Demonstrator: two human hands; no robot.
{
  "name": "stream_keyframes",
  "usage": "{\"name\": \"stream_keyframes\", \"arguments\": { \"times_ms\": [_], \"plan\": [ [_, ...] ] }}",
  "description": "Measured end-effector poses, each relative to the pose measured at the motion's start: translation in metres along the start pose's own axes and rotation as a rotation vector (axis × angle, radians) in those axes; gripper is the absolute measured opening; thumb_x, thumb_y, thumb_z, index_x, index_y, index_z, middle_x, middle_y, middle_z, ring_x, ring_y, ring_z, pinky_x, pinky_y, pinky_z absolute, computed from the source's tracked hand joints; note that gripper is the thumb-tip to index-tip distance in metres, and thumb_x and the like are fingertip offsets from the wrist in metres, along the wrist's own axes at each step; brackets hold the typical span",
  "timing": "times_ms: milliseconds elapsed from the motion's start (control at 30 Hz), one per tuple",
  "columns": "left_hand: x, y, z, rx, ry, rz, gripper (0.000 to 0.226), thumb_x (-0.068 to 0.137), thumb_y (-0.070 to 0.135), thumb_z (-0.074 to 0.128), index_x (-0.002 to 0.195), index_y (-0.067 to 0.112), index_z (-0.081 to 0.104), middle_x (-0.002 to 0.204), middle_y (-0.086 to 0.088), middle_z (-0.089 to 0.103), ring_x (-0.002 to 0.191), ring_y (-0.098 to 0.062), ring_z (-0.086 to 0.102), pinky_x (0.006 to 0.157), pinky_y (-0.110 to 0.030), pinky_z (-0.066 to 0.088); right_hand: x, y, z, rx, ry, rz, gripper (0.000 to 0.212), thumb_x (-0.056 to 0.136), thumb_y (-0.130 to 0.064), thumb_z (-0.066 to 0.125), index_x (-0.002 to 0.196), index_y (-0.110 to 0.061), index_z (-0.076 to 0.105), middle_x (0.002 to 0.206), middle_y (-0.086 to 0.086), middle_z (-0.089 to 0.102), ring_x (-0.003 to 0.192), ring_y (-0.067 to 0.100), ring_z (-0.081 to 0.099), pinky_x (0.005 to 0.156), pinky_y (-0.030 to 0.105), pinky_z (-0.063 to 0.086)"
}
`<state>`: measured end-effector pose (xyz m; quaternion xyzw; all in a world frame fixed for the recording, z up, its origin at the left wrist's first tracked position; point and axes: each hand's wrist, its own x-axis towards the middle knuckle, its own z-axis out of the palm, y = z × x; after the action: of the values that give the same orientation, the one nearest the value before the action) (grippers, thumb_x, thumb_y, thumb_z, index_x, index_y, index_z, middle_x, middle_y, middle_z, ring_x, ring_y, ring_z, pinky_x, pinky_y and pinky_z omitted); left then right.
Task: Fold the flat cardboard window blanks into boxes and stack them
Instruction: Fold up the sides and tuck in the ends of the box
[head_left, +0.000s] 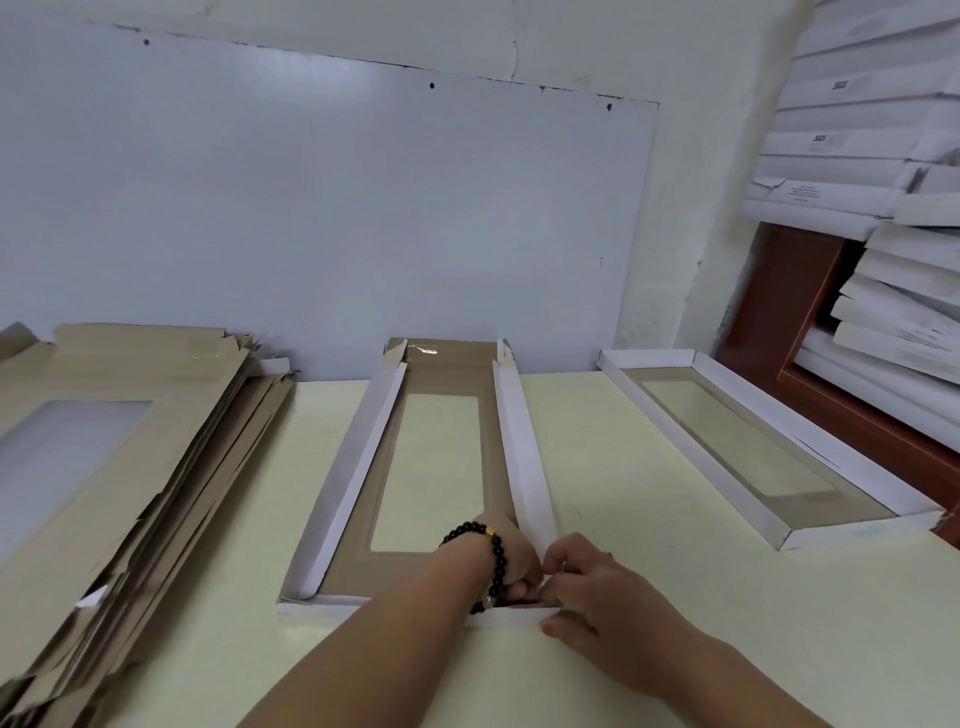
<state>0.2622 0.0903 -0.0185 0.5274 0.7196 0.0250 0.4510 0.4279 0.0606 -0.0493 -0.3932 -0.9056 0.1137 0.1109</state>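
Two hands, left hand (511, 564) and right hand (589, 590), pinch the half-folded blank's (441, 467) near right corner, apparently locking its walls; flat blanks (119, 436) lie left, finished box (748, 441) right.

Matt brown cardboard blank (441, 374) with glossy film window; smooth table (597, 467).

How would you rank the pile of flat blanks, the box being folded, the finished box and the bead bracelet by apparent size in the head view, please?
1. pile of flat blanks
2-3. box being folded and finished box: alike, unranked
4. bead bracelet
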Motion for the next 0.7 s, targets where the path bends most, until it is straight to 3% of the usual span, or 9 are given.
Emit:
{"name": "stream_keyframes", "arguments": {
  "times_ms": [133,233,333,433,567,633,700],
  "plan": [
    [-0.004,0.003,-0.003,-0.035,-0.059,-0.047,0.024,0.083,0.011,0.056,0.060,0.014,0.056,0.041,0.003,0.050,0.046,-0.013,0.045,0.060,-0.022,0.043,0.000,-0.008,-0.004,-0.076,-0.047,0.012,0.028,0.093,-0.034,0.050,0.120,-0.037,0.056,0.122,-0.015,0.037,0.095,0.006,0.040,0.078,0.020,0.034],
    [-0.002,0.002,-0.004,-0.032,-0.053,-0.043,0.023,0.085,0.013,0.056,0.061,0.015,0.056,0.040,0.004,0.050,0.037,-0.010,0.044,0.048,-0.016,0.040,0.002,-0.015,-0.010,-0.198,-0.078,0.014,0.034,0.093,-0.039,0.045,0.126,-0.038,0.054,0.122,-0.010,0.036,0.106,0.014,0.042,0.099,0.026,0.030],
    [0.001,0.001,-0.004,-0.098,-0.043,-0.049,0.019,0.086,0.009,0.050,0.068,0.013,0.056,0.037,0.002,0.050,0.029,-0.009,0.044,0.039,-0.012,0.036,0.005,-0.022,-0.006,-0.248,-0.106,0.027,0.041,0.093,-0.036,0.042,0.133,-0.042,0.045,0.122,-0.008,0.035,0.111,0.016,0.041,0.112,0.036,0.009],
    [0.000,0.001,-0.006,-0.067,-0.095,-0.035,0.027,0.087,0.005,0.045,0.060,0.010,0.050,0.041,-0.002,0.047,0.034,-0.012,0.042,0.043,-0.018,0.033,0.006,-0.025,0.004,-0.212,-0.095,0.042,0.043,0.093,-0.025,0.041,0.135,-0.037,0.041,0.125,-0.007,0.036,0.113,0.015,0.045,0.117,0.036,0.006],
    [0.000,0.005,-0.008,0.099,-0.107,0.029,0.035,0.091,0.006,0.045,0.055,0.011,0.046,0.049,0.000,0.047,0.050,-0.014,0.040,0.052,-0.021,0.034,0.003,-0.022,0.003,-0.173,-0.036,0.041,0.037,0.094,-0.021,0.043,0.130,-0.026,0.049,0.120,-0.005,0.043,0.115,0.012,0.048,0.121,0.035,0.000],
    [0.002,0.006,-0.008,0.163,-0.064,0.072,0.035,0.093,0.007,0.043,0.059,0.012,0.048,0.056,0.002,0.049,0.052,-0.012,0.042,0.053,-0.019,0.035,0.001,-0.027,0.002,-0.238,-0.009,-0.001,0.037,0.091,-0.026,0.046,0.127,-0.026,0.056,0.116,-0.003,0.048,0.108,0.013,0.055,0.121,0.038,0.009],
    [0.005,0.007,-0.009,0.121,-0.094,0.102,0.034,0.097,0.012,0.043,0.064,0.013,0.046,0.065,0.001,0.047,0.055,-0.010,0.043,0.050,-0.018,0.038,0.003,-0.033,-0.002,-0.356,0.060,-0.030,0.033,0.084,-0.036,0.047,0.109,-0.031,0.068,0.104,-0.005,0.056,0.092,0.012,0.061,0.115,0.045,0.029]
  ]
}}
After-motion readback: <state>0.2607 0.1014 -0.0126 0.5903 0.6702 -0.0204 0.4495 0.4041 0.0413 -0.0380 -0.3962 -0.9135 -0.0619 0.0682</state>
